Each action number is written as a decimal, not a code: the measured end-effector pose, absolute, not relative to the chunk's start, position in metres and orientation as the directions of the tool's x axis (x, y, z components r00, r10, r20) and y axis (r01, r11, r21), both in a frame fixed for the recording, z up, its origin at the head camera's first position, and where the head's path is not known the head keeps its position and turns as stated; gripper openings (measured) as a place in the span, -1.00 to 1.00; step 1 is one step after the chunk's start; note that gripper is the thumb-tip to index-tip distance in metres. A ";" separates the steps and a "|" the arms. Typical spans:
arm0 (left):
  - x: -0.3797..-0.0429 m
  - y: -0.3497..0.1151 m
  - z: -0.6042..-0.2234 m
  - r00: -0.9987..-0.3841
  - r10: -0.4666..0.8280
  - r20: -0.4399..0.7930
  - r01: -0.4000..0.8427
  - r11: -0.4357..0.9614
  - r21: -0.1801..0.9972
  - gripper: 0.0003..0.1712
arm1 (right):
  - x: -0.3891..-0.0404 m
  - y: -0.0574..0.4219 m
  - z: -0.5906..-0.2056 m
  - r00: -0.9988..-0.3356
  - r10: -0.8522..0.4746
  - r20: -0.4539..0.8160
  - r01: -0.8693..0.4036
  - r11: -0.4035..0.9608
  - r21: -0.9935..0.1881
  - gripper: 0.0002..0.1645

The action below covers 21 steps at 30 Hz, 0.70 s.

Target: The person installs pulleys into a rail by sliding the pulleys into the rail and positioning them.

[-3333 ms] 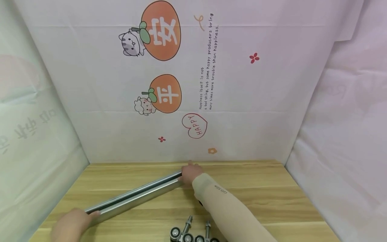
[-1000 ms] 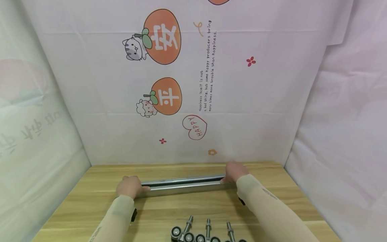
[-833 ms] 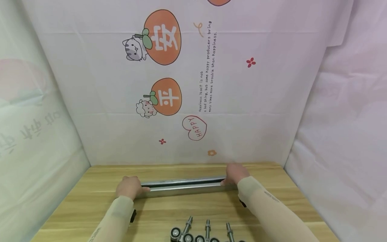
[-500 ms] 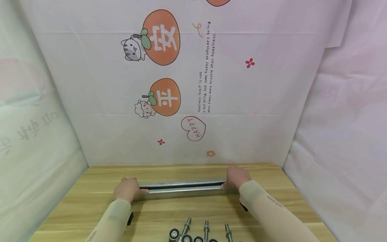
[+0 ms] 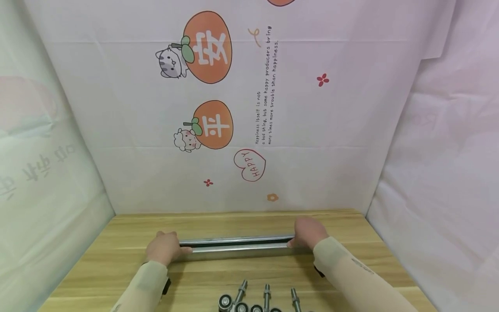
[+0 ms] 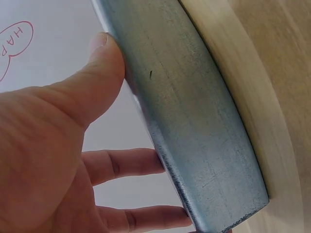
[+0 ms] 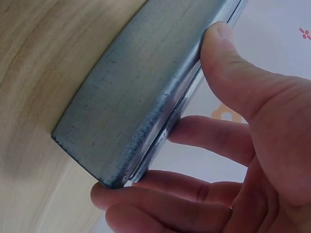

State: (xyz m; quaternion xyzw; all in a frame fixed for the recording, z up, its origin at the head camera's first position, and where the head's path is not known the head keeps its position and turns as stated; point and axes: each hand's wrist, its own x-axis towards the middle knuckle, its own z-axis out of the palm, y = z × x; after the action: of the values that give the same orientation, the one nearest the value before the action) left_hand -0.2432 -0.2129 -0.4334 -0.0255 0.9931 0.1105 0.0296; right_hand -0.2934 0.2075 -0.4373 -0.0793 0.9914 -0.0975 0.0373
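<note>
A galvanized metal track rail (image 5: 239,250) with a dark slot along its top lies crosswise on the wooden table. At its left end my left hand (image 5: 163,248) grips it, the thumb pressed on the near top edge in the left wrist view, where the rail's side wall (image 6: 194,111) fills the middle. My right hand (image 5: 309,232) holds the other end. In the right wrist view its thumb (image 7: 221,48) lies along the upper edge, and fingers (image 7: 160,204) reach round the rail's end corner. The rail's lower edge sits right at the wood.
Several roller trolleys with threaded bolts, such as the left one (image 5: 226,302), stand at the front of the table (image 5: 202,284), partly cut off by the frame. A white printed cloth (image 5: 312,173) hangs behind the table, and more cloth closes both sides.
The rail was slanted at the left and now lies nearly straight across the middle. Both hands moved right with it. In the last second it has come slightly nearer to me.
</note>
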 end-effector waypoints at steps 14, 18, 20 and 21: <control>-0.237 -0.213 -0.434 -0.997 -0.051 -0.066 -0.064 0.974 0.217 0.10 | -0.285 0.209 -0.436 -0.984 -0.172 -0.050 -0.159 0.968 -0.194 -0.48; -0.235 -0.212 -0.433 -0.996 -0.052 -0.074 -0.067 0.975 0.210 0.10 | -0.281 0.209 -0.435 -0.982 -0.183 -0.041 -0.171 0.966 -0.193 -0.47; -0.234 -0.211 -0.433 -0.996 -0.052 -0.078 -0.067 0.976 0.207 0.10 | -0.278 0.210 -0.434 -0.981 -0.190 -0.039 -0.180 0.965 -0.190 -0.47; -0.234 -0.210 -0.433 -0.995 -0.052 -0.080 -0.067 0.977 0.204 0.09 | -0.278 0.210 -0.434 -0.980 -0.193 -0.038 -0.182 0.964 -0.192 -0.47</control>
State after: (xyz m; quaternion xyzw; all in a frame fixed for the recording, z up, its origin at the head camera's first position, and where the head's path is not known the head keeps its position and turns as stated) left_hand -0.2339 -0.2105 -0.4333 -0.0300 0.9934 0.1040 0.0371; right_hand -0.2776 0.2105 -0.4337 -0.0948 0.9906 -0.0942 0.0283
